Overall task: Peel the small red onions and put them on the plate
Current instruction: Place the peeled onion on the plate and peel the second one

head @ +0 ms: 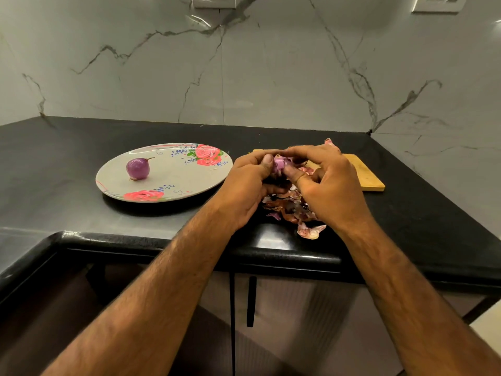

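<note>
Left hand [244, 185] was curled around a small red onion [280, 164], thumb on top. The right hand [332, 185] met it from the other side, fingertips pinching the same onion, both bare forearms reaching in over the counter edge. On the black countertop [67, 164] lay a floral plate [173, 183] holding one peeled onion [137, 168], then a heap of peelings [291, 210] under the hands and a wooden board [367, 176] behind them; grey-veined marble wall [244, 77] rose beyond, socket plates [439, 2] at its top edge.
</note>
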